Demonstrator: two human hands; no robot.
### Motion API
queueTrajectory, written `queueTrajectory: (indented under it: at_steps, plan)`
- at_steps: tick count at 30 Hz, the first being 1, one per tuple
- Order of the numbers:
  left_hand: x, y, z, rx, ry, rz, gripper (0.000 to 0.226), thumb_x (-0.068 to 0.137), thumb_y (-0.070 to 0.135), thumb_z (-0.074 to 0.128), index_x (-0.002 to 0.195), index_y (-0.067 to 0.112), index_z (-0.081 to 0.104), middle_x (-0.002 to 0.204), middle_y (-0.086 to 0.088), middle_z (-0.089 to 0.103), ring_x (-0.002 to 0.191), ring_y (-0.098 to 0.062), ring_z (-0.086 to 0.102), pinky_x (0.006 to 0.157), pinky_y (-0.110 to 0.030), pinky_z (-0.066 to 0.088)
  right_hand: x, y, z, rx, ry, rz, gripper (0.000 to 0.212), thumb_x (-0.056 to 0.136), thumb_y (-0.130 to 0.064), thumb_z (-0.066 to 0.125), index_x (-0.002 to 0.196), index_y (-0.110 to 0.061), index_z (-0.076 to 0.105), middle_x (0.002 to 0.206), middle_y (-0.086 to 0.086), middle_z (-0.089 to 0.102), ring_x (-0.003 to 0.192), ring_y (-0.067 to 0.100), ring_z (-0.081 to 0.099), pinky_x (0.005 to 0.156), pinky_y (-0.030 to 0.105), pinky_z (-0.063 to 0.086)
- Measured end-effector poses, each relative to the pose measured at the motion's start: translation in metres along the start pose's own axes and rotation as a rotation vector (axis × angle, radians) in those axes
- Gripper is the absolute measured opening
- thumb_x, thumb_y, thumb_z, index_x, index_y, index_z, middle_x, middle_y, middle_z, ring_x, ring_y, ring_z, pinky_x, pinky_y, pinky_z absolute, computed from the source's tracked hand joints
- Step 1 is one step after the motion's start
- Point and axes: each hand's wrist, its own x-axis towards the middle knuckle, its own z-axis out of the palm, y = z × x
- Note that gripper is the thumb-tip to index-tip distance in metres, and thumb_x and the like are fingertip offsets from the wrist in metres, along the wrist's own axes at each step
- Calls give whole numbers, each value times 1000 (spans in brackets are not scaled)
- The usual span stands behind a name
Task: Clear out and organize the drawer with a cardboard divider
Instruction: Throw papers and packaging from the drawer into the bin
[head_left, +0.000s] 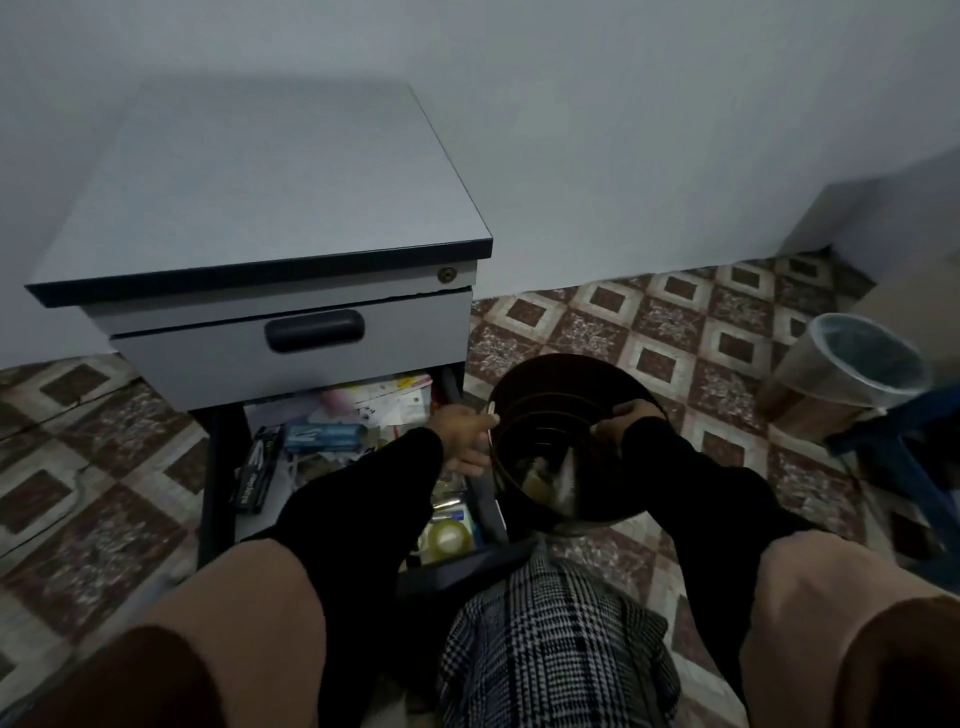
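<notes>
Head view: both hands, left hand (464, 435) and right hand (626, 420), curl fingers over the dark round bin (566, 441) rim. Bin looks light, stiff; grip opposite rim sides.

Glossy dark bin (566, 447); matt laminate cabinet (270, 197); patterned tiles (675, 332).

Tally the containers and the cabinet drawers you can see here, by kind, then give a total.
Dark round bin, held at its rim by the left hand and right hand: 1
Clear-lined wastebasket: 1
Closed drawer: 1
Open drawer, cluttered: 1
Total: 4
</notes>
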Motion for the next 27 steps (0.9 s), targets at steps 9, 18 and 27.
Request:
queueTrajectory:
  at_steps: [9, 18, 27]
  plan:
    - [-27, -49, -99, 54, 193, 76, 17, 93, 20, 56, 107, 12, 50, 92, -12, 56, 69, -18, 53, 60, -27, 44, -18, -32, 82, 26, -159, -132, 20, 77, -7, 73, 80, -14, 55, 101, 16, 62, 94, 29, 61, 88, 42, 52]
    - [-51, -116, -212, 766, 639, 191, 65, 84, 30, 67, 138, 4, 41, 140, -20, 39, 128, -32, 39, 103, -37, 36, -40, -54, 179, -307, -342, -363, 49, 79, -11, 72, 123, -6, 51, 117, 9, 54, 105, 23, 54, 85, 30, 46]
    - [-23, -148, -222, 1454, 493, 68, 92, 85, 72, 32, 151, 20, -3, 160, -3, -3, 147, -21, -9, 110, -55, -17, -38, -65, 241, -742, -261, -793, 67, 86, -25, 63, 143, -18, 30, 146, 7, 33, 129, 28, 40, 102, 31, 36]
